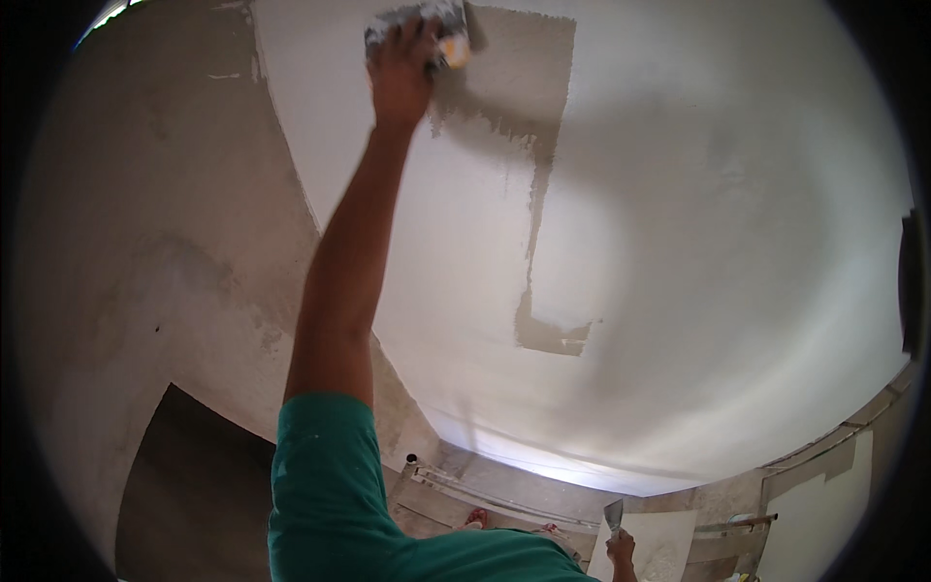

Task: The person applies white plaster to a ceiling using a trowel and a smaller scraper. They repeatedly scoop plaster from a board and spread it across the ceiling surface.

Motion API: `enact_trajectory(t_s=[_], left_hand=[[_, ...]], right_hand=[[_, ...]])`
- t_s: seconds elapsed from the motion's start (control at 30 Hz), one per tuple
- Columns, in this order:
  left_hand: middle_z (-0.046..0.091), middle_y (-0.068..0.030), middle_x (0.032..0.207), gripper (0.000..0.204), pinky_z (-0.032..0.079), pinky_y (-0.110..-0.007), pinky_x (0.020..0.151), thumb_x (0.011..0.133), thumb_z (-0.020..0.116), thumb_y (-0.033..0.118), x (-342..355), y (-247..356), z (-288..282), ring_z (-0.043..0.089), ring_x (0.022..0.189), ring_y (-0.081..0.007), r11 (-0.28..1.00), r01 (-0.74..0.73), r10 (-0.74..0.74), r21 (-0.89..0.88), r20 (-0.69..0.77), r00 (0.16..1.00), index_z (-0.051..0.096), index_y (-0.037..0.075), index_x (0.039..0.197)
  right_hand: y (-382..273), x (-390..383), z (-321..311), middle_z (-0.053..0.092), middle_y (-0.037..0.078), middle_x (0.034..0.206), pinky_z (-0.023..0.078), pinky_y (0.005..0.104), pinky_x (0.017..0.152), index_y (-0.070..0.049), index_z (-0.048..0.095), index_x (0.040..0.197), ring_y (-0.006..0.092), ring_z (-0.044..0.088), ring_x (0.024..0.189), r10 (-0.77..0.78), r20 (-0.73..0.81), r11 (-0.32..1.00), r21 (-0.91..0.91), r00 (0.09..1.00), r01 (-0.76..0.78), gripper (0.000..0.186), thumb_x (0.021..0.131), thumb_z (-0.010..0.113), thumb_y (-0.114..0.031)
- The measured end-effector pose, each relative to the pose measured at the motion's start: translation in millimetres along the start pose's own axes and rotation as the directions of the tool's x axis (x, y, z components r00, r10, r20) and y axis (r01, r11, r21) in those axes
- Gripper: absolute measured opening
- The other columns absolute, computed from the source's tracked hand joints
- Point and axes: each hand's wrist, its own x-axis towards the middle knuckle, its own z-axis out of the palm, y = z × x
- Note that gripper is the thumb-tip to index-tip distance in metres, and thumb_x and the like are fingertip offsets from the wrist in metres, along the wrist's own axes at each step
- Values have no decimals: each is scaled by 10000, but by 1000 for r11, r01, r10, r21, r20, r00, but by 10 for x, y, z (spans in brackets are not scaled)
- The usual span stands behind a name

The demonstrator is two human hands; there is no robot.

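Note:
My left arm, in a green sleeve, reaches high up the wall. There my left hand (401, 82) is closed round a plastering trowel (451, 50), whose flat blade lies against or very near the surface; motion blurs it slightly. Fresh white plaster (465, 223) covers most of the wall, and a bare grey-brown patch (529, 68) shows right of the trowel, with a thin strip running down from it. Low at my right side, my right hand (621, 551) grips a putty knife (613, 516), blade upward.
An unplastered brownish wall (145, 194) meets the white one at a corner on the left. Below it is a dark rectangular area (194, 495). Metal pipes (495, 502) run along beneath me near my feet. A pale board (664, 543) lies beyond my right hand.

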Motion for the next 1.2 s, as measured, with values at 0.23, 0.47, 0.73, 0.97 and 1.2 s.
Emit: enact_trajectory(t_s=[0.23,0.47,0.73,0.97,1.2], left_hand=[[508,-30,1362,700,255,-519,1074,683,581,-115,-664,326,-430,443,1289,-257,997,76,-67,-28,242,968,536,210,1301],[532,-14,1334,575,353,-541,992,801,550,14,764,-486,-319,493,1240,-192,965,-192,180,180,82,980,480,230,1330],[611,-56,1231,379,393,-558,933,821,533,50,661,-111,-427,554,1146,-258,998,40,-51,41,331,942,598,180,1171],[563,9,1295,612,379,-494,973,758,574,-12,-552,128,-204,522,1200,-172,987,-39,-1,155,252,968,544,279,1295],[574,-26,1263,594,350,-548,967,714,653,-9,-1765,766,-606,519,1188,-264,997,56,-73,49,483,872,587,239,1249]], right_hand=[[264,-456,347,684,148,757,518,412,628,-2,634,885,286,675,710,-56,81,992,-106,995,65,149,751,635,-68],[621,-355,806,652,186,930,491,433,718,-48,606,1085,320,626,827,31,171,999,21,985,-35,348,802,600,-250],[401,-472,389,646,80,659,480,316,464,-17,661,934,152,601,521,290,219,902,264,932,-342,222,744,549,5],[1110,-406,231,640,79,663,479,308,457,-24,654,938,151,598,527,378,247,858,269,892,-438,238,750,522,37],[937,-256,2,639,73,662,458,313,449,-30,651,950,153,599,539,340,244,900,195,908,-389,228,770,524,28]])
